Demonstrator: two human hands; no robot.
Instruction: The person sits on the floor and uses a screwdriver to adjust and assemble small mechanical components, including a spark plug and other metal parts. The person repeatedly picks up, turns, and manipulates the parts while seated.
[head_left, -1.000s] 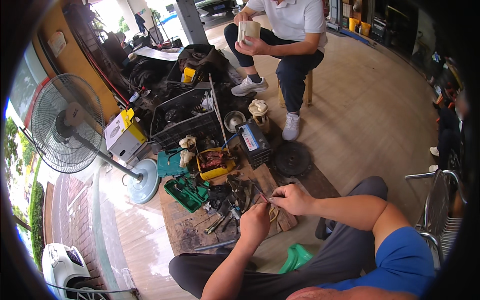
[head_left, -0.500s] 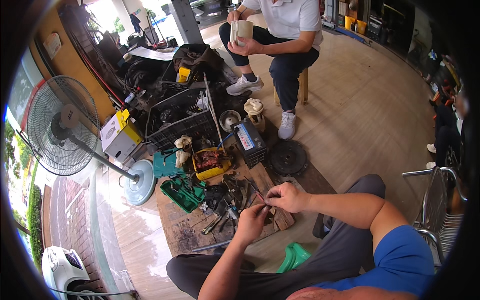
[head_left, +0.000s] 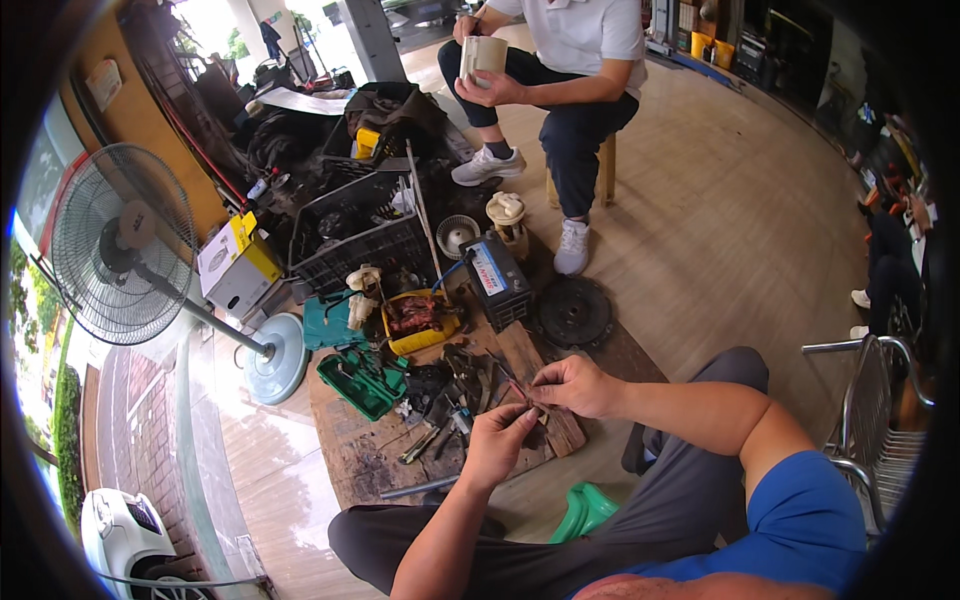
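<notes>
Above the near right part of a low wooden board (head_left: 350, 450), my two hands are close together. My left hand (head_left: 498, 440) is closed in a pinch, thumb against fingers. My right hand (head_left: 577, 387) pinches just to the right of it and slightly farther away. Whatever the fingertips hold is too small to make out. A thin reddish piece (head_left: 516, 388) shows beside the fingertips; I cannot tell whether it is held or lies on the board. Just left of my hands is a heap of dark hand tools and small parts (head_left: 465, 385), with an open green case (head_left: 362, 385) beyond it.
Behind the tools are a yellow container (head_left: 425, 345) of reddish wires, a car battery (head_left: 497, 285) and a black round disc (head_left: 574, 312). A standing fan (head_left: 125, 245) is at left, a black crate (head_left: 350, 225) farther back. Another person (head_left: 570, 90) sits opposite, holding a pale cylindrical part (head_left: 483, 60).
My fingertips have parted a little, the right hand shifting slightly away from me. Both hands keep their pinch. The view has tilted slightly.
</notes>
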